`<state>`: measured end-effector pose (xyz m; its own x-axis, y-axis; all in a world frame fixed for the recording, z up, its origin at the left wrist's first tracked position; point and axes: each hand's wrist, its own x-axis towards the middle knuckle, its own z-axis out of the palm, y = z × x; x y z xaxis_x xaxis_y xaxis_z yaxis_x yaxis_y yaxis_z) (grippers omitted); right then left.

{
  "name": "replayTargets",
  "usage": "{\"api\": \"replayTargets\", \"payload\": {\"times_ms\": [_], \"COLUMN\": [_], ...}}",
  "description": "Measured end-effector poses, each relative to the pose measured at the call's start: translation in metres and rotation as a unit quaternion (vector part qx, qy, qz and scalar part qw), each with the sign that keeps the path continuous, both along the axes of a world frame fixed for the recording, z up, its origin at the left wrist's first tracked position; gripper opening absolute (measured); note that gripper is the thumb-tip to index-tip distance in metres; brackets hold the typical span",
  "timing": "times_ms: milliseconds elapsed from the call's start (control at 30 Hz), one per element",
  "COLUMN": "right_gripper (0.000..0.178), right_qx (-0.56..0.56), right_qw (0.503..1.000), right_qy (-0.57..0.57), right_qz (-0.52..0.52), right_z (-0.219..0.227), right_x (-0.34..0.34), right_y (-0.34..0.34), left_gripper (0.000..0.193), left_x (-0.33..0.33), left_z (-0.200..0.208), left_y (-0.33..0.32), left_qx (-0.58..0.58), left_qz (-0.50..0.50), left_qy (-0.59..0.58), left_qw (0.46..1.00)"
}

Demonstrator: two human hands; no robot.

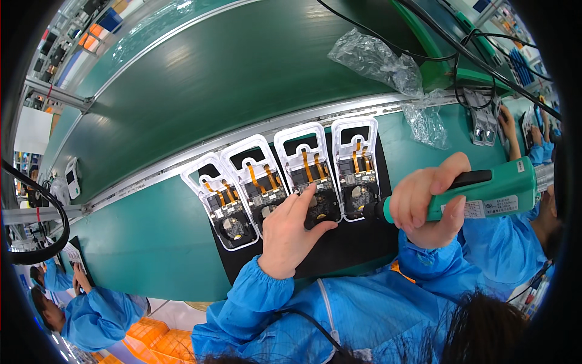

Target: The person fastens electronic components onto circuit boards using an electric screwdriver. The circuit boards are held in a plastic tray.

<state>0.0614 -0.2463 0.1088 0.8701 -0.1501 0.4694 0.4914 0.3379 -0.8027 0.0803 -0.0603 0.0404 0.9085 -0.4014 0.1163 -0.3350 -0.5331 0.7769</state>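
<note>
Several white plastic housings with circuit boards and orange flex cables lie side by side on a black mat (315, 255). My right hand (427, 197) grips a green electric screwdriver (506, 185), held nearly level. Its dark tip reaches the lower part of the rightmost housing (356, 167); whether it touches a screw is too small to tell. My left hand (285, 236) rests with fingers spread over the lower ends of the two middle housings, the forefinger on the board of the right-middle housing (303, 151). Farther left is the leftmost housing (233, 224), apart from both hands.
Beyond a metal rail (200, 148) runs a dark green conveyor belt (212, 79). Crumpled clear plastic bags (379, 64) lie across the rail at upper right, near black cables (445, 42). Co-workers in blue sleeves (100, 318) work at left and right. Orange crates (160, 340) stand below.
</note>
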Motion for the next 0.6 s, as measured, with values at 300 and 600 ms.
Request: {"api": "replayTargets", "payload": {"times_ms": [300,600], "right_gripper": [0.033,0.034], "right_qx": [-0.043,-0.054], "right_qw": [0.999,0.998], "right_qy": [0.020,0.031], "right_qz": [-0.020,-0.020], "right_z": [-0.005,-0.012], "right_x": [0.007,0.008], "right_y": [0.005,0.009], "left_gripper": [0.054,0.058], "left_x": [0.000,-0.001], "left_z": [0.003,0.002], "left_y": [-0.005,-0.004], "left_qx": [0.167,0.174], "left_qz": [-0.083,-0.092], "left_qy": [-0.096,-0.087], "left_qw": [0.978,0.976]}}
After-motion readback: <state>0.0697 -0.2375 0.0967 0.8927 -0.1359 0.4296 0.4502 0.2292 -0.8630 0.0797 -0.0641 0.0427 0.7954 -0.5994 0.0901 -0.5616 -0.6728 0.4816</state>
